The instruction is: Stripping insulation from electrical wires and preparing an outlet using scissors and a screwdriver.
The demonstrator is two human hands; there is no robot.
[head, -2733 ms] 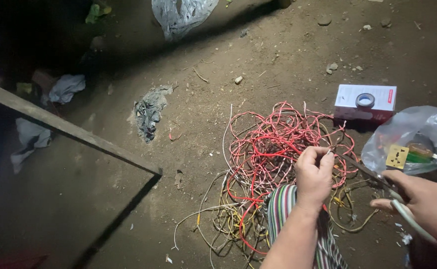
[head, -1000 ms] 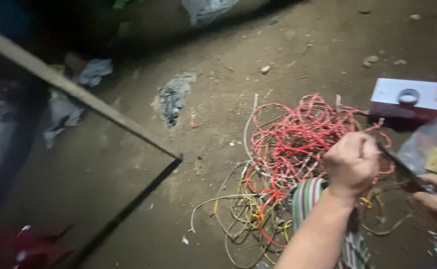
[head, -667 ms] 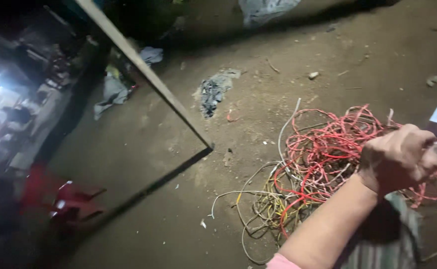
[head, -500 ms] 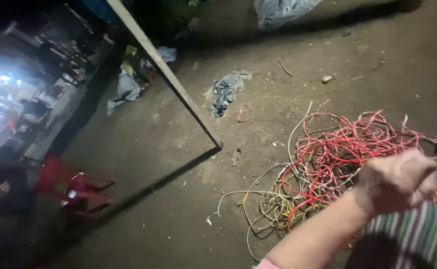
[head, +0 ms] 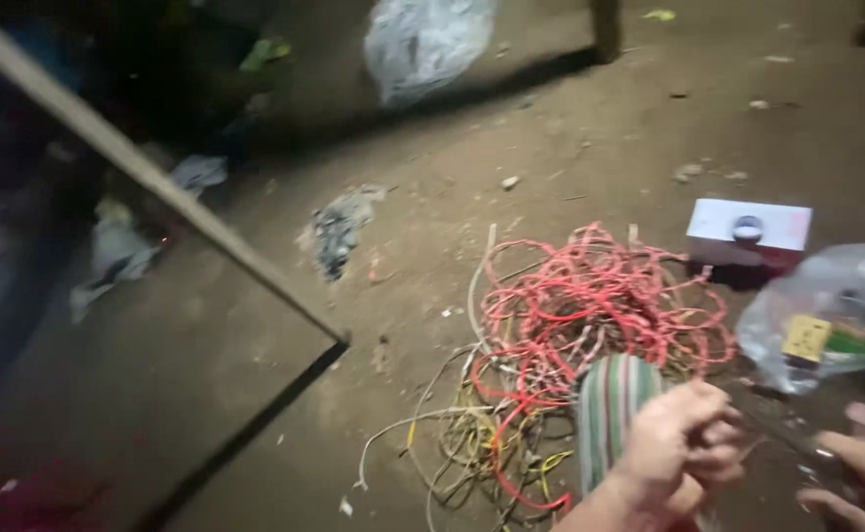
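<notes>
A tangle of red wire [head: 595, 305] lies on the dirt floor, with thinner yellow and white wires [head: 462, 443] spilling out at its near side. My left hand [head: 684, 443] is a closed fist just near of the tangle, beside a striped cloth [head: 612, 404], and seems to pinch a thin wire that runs to the right. My right hand [head: 861, 478] shows at the bottom right corner, fingers curled around a dark, blurred hand tool [head: 797, 443]. What the tool's tip touches is hidden.
A white and red box [head: 748, 232] and a clear plastic bag [head: 831, 315] with a yellow item sit right of the wires. A slanted pale bar [head: 157, 187] crosses the left side. Rags [head: 339, 227] and another plastic bag [head: 423, 44] litter the floor.
The view swung left toward a lit area, then back right. My left hand came down off the red tangle toward me. My right hand, the box and the bag are back in sight.
</notes>
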